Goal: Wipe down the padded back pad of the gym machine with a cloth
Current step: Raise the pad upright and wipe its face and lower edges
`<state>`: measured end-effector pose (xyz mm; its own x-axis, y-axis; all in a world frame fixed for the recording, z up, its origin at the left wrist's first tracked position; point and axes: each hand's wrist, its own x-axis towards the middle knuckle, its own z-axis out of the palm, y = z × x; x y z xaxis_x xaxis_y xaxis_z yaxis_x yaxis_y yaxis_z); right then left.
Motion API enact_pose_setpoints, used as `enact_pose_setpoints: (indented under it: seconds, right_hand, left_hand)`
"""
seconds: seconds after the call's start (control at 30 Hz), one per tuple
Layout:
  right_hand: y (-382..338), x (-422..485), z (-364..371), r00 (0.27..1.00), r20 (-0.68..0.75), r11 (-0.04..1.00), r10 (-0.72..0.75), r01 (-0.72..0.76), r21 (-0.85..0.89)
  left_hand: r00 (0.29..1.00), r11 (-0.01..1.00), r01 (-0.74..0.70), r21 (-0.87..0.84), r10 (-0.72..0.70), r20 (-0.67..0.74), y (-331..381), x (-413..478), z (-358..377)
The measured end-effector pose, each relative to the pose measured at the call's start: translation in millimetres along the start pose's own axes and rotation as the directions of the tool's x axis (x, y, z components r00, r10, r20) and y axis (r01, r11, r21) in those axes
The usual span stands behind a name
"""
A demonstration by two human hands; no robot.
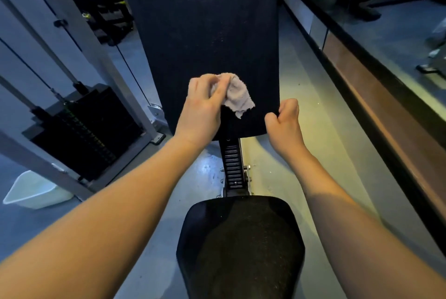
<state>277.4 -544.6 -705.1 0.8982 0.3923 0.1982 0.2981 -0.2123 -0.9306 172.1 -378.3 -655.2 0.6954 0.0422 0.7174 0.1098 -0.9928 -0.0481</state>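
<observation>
The long black padded back pad [207,33] runs up the middle of the head view. A crumpled pale cloth [237,97] lies against its lower part, and my left hand [205,105] grips that cloth with curled fingers and thumb. My right hand [286,121] curls around the pad's lower right corner edge, thumb on the front face. Both forearms reach in from below.
The black seat pad [241,245] is right below me, joined by a ribbed adjuster rail [233,165]. A weight stack [79,129] with grey frame and cables stands at left, a white basin [36,192] on the floor. A low ledge and mirror [374,95] run along the right.
</observation>
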Motion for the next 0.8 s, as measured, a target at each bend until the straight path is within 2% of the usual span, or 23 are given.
enact_pose_setpoints:
  seconds: [0.1,0.27,0.33,0.47,0.57,0.7,0.8]
  right_hand:
    - [-1,3,6,0.998,0.021,0.995,0.053,-0.054,0.088]
    - [-7,6,12,0.995,0.007,0.976,0.098,-0.098,0.193]
    - [-6,7,13,0.992,0.038,0.971,0.122,-0.127,0.204]
    - [2,16,8,0.991,0.092,0.974,0.094,-0.11,0.196]
    - [3,21,2,0.982,0.131,0.971,0.134,-0.156,0.182]
    - [0,17,-1,0.968,0.143,0.959,0.208,-0.23,0.163]
    - [-12,20,-4,0.95,0.15,0.947,0.273,-0.293,0.132]
  left_hand:
    - [0.996,1.0,-0.017,0.002,0.016,0.092,5,-48,20]
    - [0.963,0.995,0.026,-0.097,0.001,0.269,12,-122,31]
    - [0.96,0.989,0.067,-0.135,-0.027,0.278,9,-125,26]
    - [0.973,0.968,0.205,-0.146,-0.185,0.139,9,-92,10]
    - [0.939,0.921,0.341,-0.188,-0.328,0.099,17,-70,3]
    - [0.844,0.816,0.534,-0.222,-0.501,0.19,26,-53,-4]
    - [0.791,0.76,0.605,-0.239,-0.54,0.286,30,-36,-14]
